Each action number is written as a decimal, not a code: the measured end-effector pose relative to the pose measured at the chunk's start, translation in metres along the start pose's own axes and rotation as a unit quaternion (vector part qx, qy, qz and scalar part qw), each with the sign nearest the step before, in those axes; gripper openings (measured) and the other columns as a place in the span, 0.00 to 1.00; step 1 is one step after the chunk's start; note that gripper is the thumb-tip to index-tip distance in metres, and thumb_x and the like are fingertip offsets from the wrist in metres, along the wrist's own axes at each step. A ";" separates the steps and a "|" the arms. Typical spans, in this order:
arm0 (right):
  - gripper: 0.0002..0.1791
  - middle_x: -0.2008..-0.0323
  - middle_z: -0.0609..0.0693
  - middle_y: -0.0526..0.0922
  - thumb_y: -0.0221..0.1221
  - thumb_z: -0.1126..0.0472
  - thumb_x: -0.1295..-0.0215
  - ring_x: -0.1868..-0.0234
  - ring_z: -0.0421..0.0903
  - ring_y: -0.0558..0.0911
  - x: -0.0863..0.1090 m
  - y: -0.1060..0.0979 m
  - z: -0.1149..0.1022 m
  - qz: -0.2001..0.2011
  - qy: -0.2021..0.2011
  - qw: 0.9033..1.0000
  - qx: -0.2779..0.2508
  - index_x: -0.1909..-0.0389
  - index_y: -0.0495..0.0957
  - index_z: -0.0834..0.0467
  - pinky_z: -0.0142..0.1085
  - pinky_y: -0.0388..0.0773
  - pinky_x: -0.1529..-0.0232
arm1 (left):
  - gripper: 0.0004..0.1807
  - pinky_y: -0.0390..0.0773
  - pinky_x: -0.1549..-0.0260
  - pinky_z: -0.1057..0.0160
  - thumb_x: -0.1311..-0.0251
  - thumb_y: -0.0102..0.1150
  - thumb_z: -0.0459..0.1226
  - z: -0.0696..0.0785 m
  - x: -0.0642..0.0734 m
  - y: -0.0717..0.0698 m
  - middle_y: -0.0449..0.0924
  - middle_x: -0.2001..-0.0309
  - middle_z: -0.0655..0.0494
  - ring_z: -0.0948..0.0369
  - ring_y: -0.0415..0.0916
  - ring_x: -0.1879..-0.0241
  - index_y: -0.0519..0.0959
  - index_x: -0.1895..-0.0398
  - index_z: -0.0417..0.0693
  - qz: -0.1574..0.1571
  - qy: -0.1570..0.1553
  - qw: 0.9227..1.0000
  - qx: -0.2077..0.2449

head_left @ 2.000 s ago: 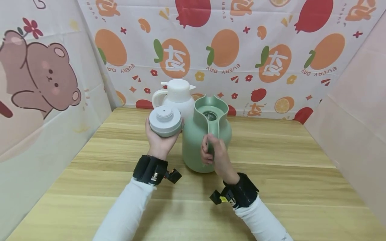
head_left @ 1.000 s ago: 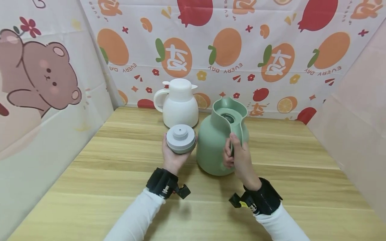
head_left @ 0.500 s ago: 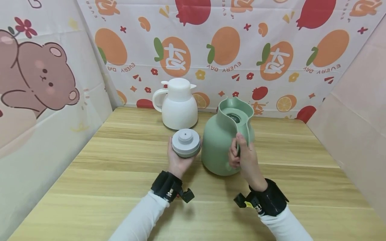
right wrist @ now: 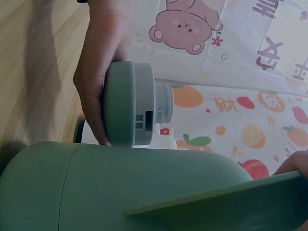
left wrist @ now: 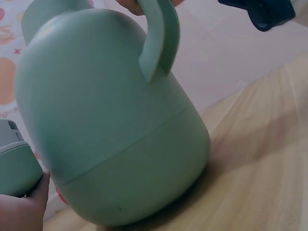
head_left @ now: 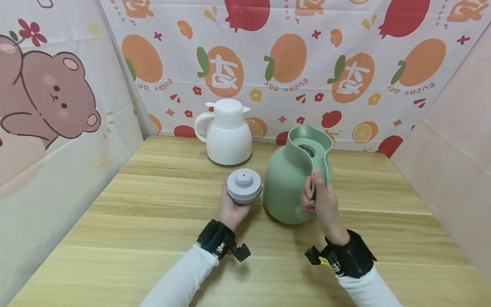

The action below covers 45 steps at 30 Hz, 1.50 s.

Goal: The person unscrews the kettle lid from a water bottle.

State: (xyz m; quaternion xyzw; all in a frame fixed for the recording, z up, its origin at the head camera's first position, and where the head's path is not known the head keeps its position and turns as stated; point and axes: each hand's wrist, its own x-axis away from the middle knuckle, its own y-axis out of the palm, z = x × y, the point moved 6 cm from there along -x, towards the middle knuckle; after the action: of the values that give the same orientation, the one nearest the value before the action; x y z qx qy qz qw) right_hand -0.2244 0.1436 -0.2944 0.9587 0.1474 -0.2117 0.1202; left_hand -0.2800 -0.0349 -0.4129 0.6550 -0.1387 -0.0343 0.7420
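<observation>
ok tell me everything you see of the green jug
The green jug looks like matte plastic, round-bodied with a seam low down, a flared rim and a looped handle. Its top is uncovered, showing a round opening. The right hand grips the handle. It is roughly upright, nearer the person than the white jug and to its right; whether its base sits flat on the wooden table is hard to tell.

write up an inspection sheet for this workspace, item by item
Surface: pale wood-grain table
Job's things: matte green, round-bodied, plastic-looking jug, mouth uncovered; round grey-and-green plastic-looking lid, plug upward
Clutter: white, round-bodied, plastic-looking jug, capped, farther back
Grips: left grip holds the lid from beneath; right grip holds the green jug's handle
Cables: nothing seen
Surroundings: white fruit-print sheet behind; pale bear-print sheet at left
</observation>
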 end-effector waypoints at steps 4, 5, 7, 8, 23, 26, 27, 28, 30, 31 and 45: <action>0.24 0.93 0.47 0.55 0.35 0.54 0.26 0.93 0.44 0.52 0.002 -0.007 -0.002 0.007 -0.003 1.000 0.003 0.85 0.58 0.55 0.39 0.46 0.94 | 0.35 0.50 0.38 0.56 0.35 0.31 0.60 -0.008 -0.003 -0.005 0.46 0.30 0.50 0.52 0.49 0.34 0.46 0.28 0.57 0.016 -0.003 1.000 -0.009; 0.24 0.93 0.47 0.55 0.35 0.54 0.26 0.93 0.44 0.52 0.002 -0.008 -0.002 0.009 -0.003 1.000 0.003 0.85 0.58 0.55 0.39 0.46 0.94 | 0.36 0.49 0.38 0.57 0.34 0.31 0.60 -0.010 -0.004 -0.006 0.46 0.30 0.50 0.53 0.48 0.33 0.45 0.28 0.57 0.018 -0.004 1.000 -0.018; 0.24 0.93 0.47 0.55 0.35 0.53 0.26 0.93 0.44 0.52 0.003 -0.011 -0.003 0.013 -0.002 1.000 0.001 0.85 0.58 0.55 0.39 0.45 0.94 | 0.36 0.49 0.38 0.57 0.34 0.31 0.59 -0.013 -0.005 -0.007 0.45 0.30 0.50 0.53 0.47 0.33 0.44 0.28 0.56 0.020 -0.004 0.999 -0.030; 0.24 0.93 0.47 0.55 0.35 0.53 0.26 0.93 0.44 0.52 0.003 -0.013 -0.004 0.014 -0.003 1.000 0.001 0.85 0.58 0.55 0.39 0.45 0.93 | 0.36 0.49 0.38 0.57 0.34 0.32 0.59 -0.015 -0.006 -0.009 0.45 0.30 0.49 0.53 0.47 0.33 0.44 0.28 0.56 0.023 -0.005 0.999 -0.036; 0.24 0.93 0.47 0.54 0.35 0.54 0.26 0.93 0.46 0.50 0.006 -0.037 -0.010 0.030 -0.010 1.000 0.006 0.85 0.58 0.55 0.40 0.43 0.93 | 0.33 0.47 0.37 0.58 0.31 0.20 0.55 -0.036 -0.015 -0.012 0.41 0.29 0.47 0.53 0.43 0.32 0.41 0.28 0.49 0.010 -0.022 0.993 -0.115; 0.24 0.93 0.47 0.54 0.35 0.54 0.26 0.93 0.45 0.50 0.007 -0.042 -0.010 0.034 -0.010 0.999 0.006 0.85 0.58 0.55 0.40 0.43 0.93 | 0.33 0.46 0.37 0.59 0.31 0.20 0.55 -0.040 -0.016 -0.013 0.41 0.29 0.47 0.53 0.42 0.32 0.41 0.28 0.49 0.010 -0.030 0.991 -0.127; 0.24 0.93 0.47 0.54 0.35 0.53 0.26 0.93 0.45 0.50 0.008 -0.044 -0.010 0.037 -0.009 0.999 0.007 0.85 0.58 0.55 0.40 0.42 0.93 | 0.33 0.46 0.37 0.59 0.31 0.20 0.55 -0.042 -0.016 -0.014 0.40 0.29 0.46 0.53 0.42 0.32 0.40 0.28 0.49 0.011 -0.031 0.991 -0.128; 0.24 0.93 0.46 0.55 0.35 0.53 0.26 0.93 0.44 0.51 0.008 -0.045 -0.010 0.041 -0.006 0.999 0.008 0.85 0.58 0.55 0.41 0.42 0.92 | 0.33 0.46 0.37 0.59 0.31 0.19 0.54 -0.043 -0.016 -0.014 0.40 0.29 0.46 0.52 0.42 0.32 0.40 0.28 0.49 0.012 -0.033 0.991 -0.130; 0.24 0.93 0.45 0.56 0.36 0.53 0.26 0.93 0.43 0.52 0.009 -0.048 -0.010 0.048 -0.002 0.999 0.012 0.86 0.58 0.55 0.41 0.42 0.92 | 0.33 0.46 0.37 0.59 0.31 0.19 0.54 -0.046 -0.016 -0.015 0.41 0.29 0.46 0.52 0.42 0.32 0.40 0.28 0.49 0.019 -0.036 0.990 -0.133; 0.24 0.93 0.45 0.56 0.35 0.53 0.26 0.93 0.42 0.52 0.009 -0.050 -0.010 0.047 -0.002 0.999 0.013 0.85 0.58 0.55 0.41 0.42 0.92 | 0.33 0.46 0.37 0.59 0.31 0.20 0.54 -0.047 -0.016 -0.016 0.41 0.29 0.46 0.53 0.42 0.32 0.40 0.28 0.49 0.023 -0.037 0.990 -0.131; 0.24 0.92 0.47 0.56 0.34 0.54 0.25 0.93 0.43 0.53 0.012 -0.069 -0.019 0.028 -0.007 1.000 0.008 0.85 0.58 0.56 0.41 0.42 0.91 | 0.30 0.45 0.38 0.64 0.28 0.25 0.47 -0.061 -0.023 -0.019 0.40 0.29 0.49 0.57 0.39 0.32 0.42 0.28 0.45 0.056 -0.004 0.991 -0.120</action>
State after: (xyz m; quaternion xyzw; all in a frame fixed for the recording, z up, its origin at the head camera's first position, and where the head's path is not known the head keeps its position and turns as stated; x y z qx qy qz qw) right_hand -0.2300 0.2157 -0.2945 0.9618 0.1180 -0.2161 0.1198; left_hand -0.2842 0.0270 -0.4412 0.5518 -0.1735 -0.0117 0.8156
